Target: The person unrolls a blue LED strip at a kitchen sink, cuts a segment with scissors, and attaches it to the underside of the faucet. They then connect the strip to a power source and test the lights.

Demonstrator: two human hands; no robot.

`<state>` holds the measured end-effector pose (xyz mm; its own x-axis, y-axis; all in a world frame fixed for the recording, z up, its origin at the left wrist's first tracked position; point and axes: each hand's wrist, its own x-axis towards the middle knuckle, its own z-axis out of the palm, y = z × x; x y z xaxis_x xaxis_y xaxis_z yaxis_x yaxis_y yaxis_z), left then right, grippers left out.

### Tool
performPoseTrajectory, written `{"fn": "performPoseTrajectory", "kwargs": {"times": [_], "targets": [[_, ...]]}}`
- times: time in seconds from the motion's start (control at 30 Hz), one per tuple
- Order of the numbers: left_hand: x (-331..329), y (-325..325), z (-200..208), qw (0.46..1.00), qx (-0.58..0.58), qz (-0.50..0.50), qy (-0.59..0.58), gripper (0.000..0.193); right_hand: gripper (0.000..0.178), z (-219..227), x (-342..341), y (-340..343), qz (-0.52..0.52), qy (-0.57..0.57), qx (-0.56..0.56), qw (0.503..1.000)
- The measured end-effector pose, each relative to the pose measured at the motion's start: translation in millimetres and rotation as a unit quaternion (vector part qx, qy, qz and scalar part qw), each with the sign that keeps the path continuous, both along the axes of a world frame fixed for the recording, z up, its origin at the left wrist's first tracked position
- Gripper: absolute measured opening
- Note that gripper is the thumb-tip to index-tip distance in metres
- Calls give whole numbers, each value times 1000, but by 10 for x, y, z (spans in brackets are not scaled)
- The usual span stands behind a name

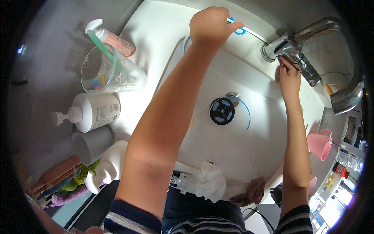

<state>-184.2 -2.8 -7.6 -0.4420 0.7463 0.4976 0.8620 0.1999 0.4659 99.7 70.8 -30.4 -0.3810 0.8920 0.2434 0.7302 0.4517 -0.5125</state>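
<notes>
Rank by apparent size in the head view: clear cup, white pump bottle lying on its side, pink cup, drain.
1-2. clear cup and white pump bottle: look about alike, so I won't split them; both are also nearer the camera.
3. pink cup
4. drain

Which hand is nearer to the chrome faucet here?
Right. The right hand has its fingers on the underside of the faucet. The left hand is off to the faucet's left over the sink rim, holding a thin white tool with a blue ring.

Bottles [97,112] left of sink [241,148]
</notes>
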Motion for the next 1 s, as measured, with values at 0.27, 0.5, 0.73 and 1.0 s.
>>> {"fn": "performPoseTrajectory", "kwargs": {"times": [0.27, 0.5, 0.73, 1.0], "targets": [[-56, -87, 27, 999, 0, -18, -34, 36, 37, 147, -94, -103, -36, 29, -127, 991], [22, -169, 374, 998, -42, -9, -42, 31, 35, 271, -204, -203, -20, -5, 16, 1000], [77, -104, 360, 999, -32, 7, -12, 35, 35, 199, -199, -188, 9, -46, 126, 991], [63, -110, 322, 999, -45, 15, -11, 35, 38, 139, -135, -146, 39, 36, 117, 992]]}}
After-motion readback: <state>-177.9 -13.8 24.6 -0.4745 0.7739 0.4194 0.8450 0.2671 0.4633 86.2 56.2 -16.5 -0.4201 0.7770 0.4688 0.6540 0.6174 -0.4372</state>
